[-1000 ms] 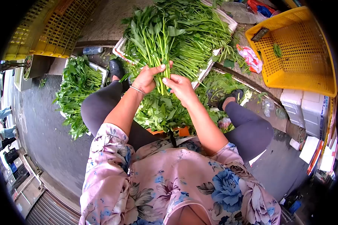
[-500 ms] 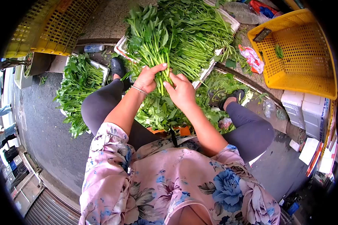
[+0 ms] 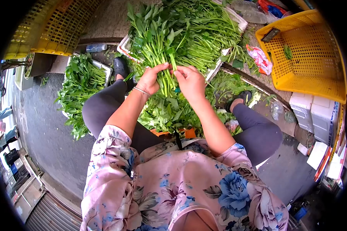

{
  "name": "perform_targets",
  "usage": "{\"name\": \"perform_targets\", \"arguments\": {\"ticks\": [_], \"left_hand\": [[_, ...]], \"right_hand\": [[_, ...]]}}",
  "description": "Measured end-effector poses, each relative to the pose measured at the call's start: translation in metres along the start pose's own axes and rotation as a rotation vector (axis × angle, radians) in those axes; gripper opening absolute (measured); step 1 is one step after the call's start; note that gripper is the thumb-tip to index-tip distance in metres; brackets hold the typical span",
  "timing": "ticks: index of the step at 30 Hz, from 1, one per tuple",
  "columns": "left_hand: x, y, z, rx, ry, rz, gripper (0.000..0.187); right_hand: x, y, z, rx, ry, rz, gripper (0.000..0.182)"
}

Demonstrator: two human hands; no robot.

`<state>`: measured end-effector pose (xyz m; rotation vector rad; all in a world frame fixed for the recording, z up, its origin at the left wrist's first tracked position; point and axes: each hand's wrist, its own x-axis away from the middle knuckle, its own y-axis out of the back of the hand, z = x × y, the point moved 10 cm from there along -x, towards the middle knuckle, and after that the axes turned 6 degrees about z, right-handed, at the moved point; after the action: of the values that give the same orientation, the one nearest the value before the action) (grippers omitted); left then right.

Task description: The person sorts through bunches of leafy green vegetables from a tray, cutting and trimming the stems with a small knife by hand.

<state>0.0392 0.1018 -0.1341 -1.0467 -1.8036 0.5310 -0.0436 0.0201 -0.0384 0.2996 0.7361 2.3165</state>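
Note:
My left hand, a bangle at its wrist, is closed around the stems of a bunch of leafy greens that look like water spinach. The leaves point away from me and the cut ends toward me. Close beside it, my right hand pinches a thick green stem at the right side of the bunch. Beyond both hands, a white foam box is heaped with more long-stemmed greens. Loose leaves are piled below my hands, between my legs.
Another foam box of greens stands on the left. A yellow crate sits at the right, near a pink plastic bag and white foam boxes. More yellow crates are at upper left, near a bottle.
My right hand has shifted slightly up and right, and a stem now stands apart from the bunch in its fingers. The bunch in my left hand leans a little further left.

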Motion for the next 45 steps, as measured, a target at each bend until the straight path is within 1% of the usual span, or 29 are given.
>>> {"name": "perform_targets", "arguments": {"ticks": [1, 2, 4, 5, 6, 8, 9, 10, 12, 13, 15, 18, 19, 23, 26, 28, 30, 31, 32, 33, 34, 36, 37, 38, 40, 41, 43, 44, 45], "left_hand": [[0.006, -0.014, -0.008, -0.054, -0.049, 0.026, 0.024], [0.009, -0.023, -0.014, -0.110, -0.098, 0.052, 0.026], [0.008, -0.012, -0.011, -0.134, -0.068, 0.032, 0.026], [0.007, -0.003, -0.012, -0.176, -0.076, -0.013, 0.026], [0.007, 0.003, -0.015, -0.219, -0.085, -0.058, 0.025], [0.015, -0.007, -0.020, -0.199, -0.082, -0.078, 0.023], [0.015, -0.010, -0.016, -0.133, -0.056, -0.055, 0.021], [0.016, -0.011, -0.012, -0.069, -0.030, -0.031, 0.020], [0.011, -0.007, -0.010, -0.120, -0.025, 0.013, 0.023], [0.011, -0.007, -0.009, -0.096, -0.013, 0.028, 0.022], [0.010, -0.004, -0.007, -0.058, 0.011, 0.011, 0.019], [0.011, -0.003, -0.010, -0.067, 0.007, 0.054, 0.019], [0.013, 0.000, -0.009, -0.055, 0.026, 0.038, 0.020], [0.014, 0.010, -0.011, -0.057, 0.013, -0.010, 0.022], [0.013, 0.012, -0.011, -0.082, 0.004, -0.010, 0.024], [0.018, 0.002, -0.013, -0.081, -0.012, -0.010, 0.025], [0.019, -0.003, -0.013, -0.083, -0.029, -0.008, 0.026], [0.018, -0.001, -0.014, -0.041, -0.061, -0.031, 0.026], [0.017, 0.003, -0.015, 0.001, -0.093, -0.055, 0.026], [0.019, 0.001, -0.013, 0.003, -0.062, -0.072, 0.021], [0.019, 0.004, -0.013, 0.003, -0.063, -0.073, 0.021], [0.017, 0.004, -0.011, -0.025, -0.023, -0.007, 0.019], [0.018, 0.008, -0.012, -0.035, -0.036, -0.067, 0.017], [0.018, 0.009, -0.012, -0.031, -0.038, -0.068, 0.017], [0.017, 0.009, -0.011, -0.066, -0.033, -0.058, 0.016], [0.018, 0.008, -0.010, -0.067, -0.029, -0.057, 0.016], [0.020, 0.004, -0.014, -0.116, -0.028, -0.078, 0.014], [0.019, 0.005, -0.014, -0.119, -0.029, -0.076, 0.014], [0.018, 0.009, -0.014, -0.115, -0.038, -0.088, 0.013]], "right_hand": [[0.003, -0.001, 0.012, 0.137, 0.046, 0.035, 0.017], [0.005, -0.003, 0.011, 0.137, 0.044, 0.034, 0.017], [0.010, -0.012, 0.029, 0.081, 0.271, 0.072, 0.017], [0.008, -0.015, 0.020, -0.075, 0.209, 0.100, 0.017], [0.005, -0.018, 0.013, -0.077, 0.210, 0.099, 0.017], [-0.004, -0.036, -0.058, -0.590, -0.261, 0.058, 0.020], [-0.012, -0.035, -0.062, -0.386, -0.192, 0.015, 0.023], [-0.022, -0.046, -0.065, -0.373, -0.193, 0.048, 0.026], [-0.026, -0.077, -0.074, -0.752, -0.401, 0.201, 0.021], [-0.031, -0.076, -0.072, -0.754, -0.398, 0.199, 0.021], [-0.029, -0.100, -0.055, -1.016, -0.480, 0.459, 0.016], [-0.030, -0.089, -0.052, -0.960, -0.500, 0.456, 0.013], [-0.031, -0.082, -0.055, -0.878, -0.479, 0.415, 0.016], [-0.032, -0.038, -0.071, -0.992, -0.411, 0.110, 0.014], [-0.028, -0.023, -0.054, -1.015, -0.362, 0.045, 0.014], [-0.024, -0.028, -0.028, -0.948, -0.316, 0.100, 0.013], [-0.021, -0.043, -0.012, -0.893, -0.332, 0.178, 0.014], [-0.022, -0.050, -0.009, -0.846, -0.296, 0.189, 0.014], [-0.028, -0.055, -0.005, -0.717, -0.139, 0.183, 0.015], [-0.030, -0.045, 0.005, -0.488, 0.034, 0.104, 0.016], [-0.028, -0.038, 0.017, -0.257, 0.202, 0.026, 0.016], [-0.026, -0.052, -0.023, -0.746, -0.172, 0.089, 0.020], [-0.024, -0.029, -0.026, -0.750, -0.205, -0.053, 0.023], [-0.019, -0.034, -0.046, -0.851, -0.406, -0.076, 0.021], [-0.014, -0.054, -0.046, -0.973, -0.684, 0.131, 0.019], [-0.016, -0.051, -0.038, -0.973, -0.687, 0.127, 0.019], [-0.026, -0.061, -0.011, -0.954, -0.598, 0.265, 0.023], [-0.029, -0.068, -0.017, -0.956, -0.595, 0.263, 0.023], [-0.035, -0.069, -0.029, -0.932, -0.532, 0.163, 0.022]]}}
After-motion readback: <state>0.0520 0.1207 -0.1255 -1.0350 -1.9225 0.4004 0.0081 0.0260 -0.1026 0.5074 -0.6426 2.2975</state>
